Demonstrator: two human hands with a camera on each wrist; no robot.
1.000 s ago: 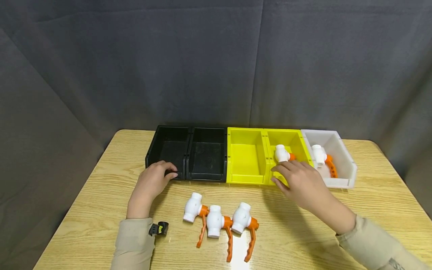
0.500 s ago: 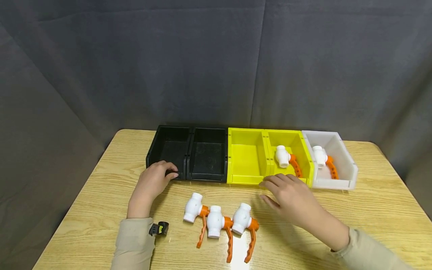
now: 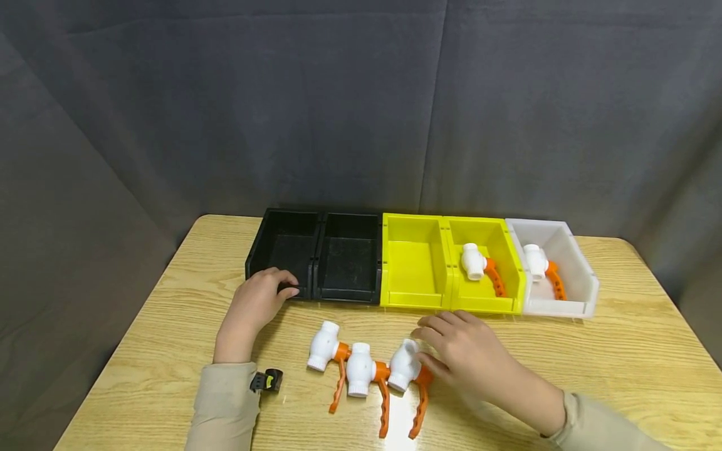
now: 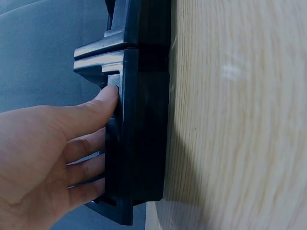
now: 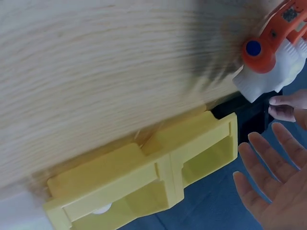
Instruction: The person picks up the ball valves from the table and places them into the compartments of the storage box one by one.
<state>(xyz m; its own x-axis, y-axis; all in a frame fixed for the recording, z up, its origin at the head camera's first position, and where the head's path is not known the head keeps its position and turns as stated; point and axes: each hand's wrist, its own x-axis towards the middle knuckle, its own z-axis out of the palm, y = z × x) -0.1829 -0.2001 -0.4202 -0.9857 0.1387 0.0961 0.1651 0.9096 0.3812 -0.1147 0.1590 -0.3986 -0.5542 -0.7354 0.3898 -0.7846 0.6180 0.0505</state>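
My left hand (image 3: 256, 305) holds the front rim of the leftmost black bin (image 3: 284, 250); in the left wrist view the thumb (image 4: 108, 98) lies on the rim and the fingers reach behind it. Three white ball valves with orange lever handles lie on the table: a left one (image 3: 324, 347), a middle one (image 3: 359, 371) and a right one (image 3: 403, 366). Over the right valve hovers my right hand (image 3: 465, 354), fingers spread and holding nothing, partly covering that valve. The right wrist view has the straight fingers (image 5: 276, 160) near a valve (image 5: 273, 72).
Bins stand in a row at the back: a second black bin (image 3: 348, 257), two yellow bins (image 3: 414, 299) and a white bin (image 3: 575, 307). One ball valve (image 3: 472, 262) lies in the right yellow bin, another (image 3: 536, 262) in the white one. A dark curtain (image 3: 361, 106) hangs behind.
My right hand has moved from the right yellow bin leftward and toward me, over the right valve on the table. The valve in that bin is uncovered. My left hand stays put.
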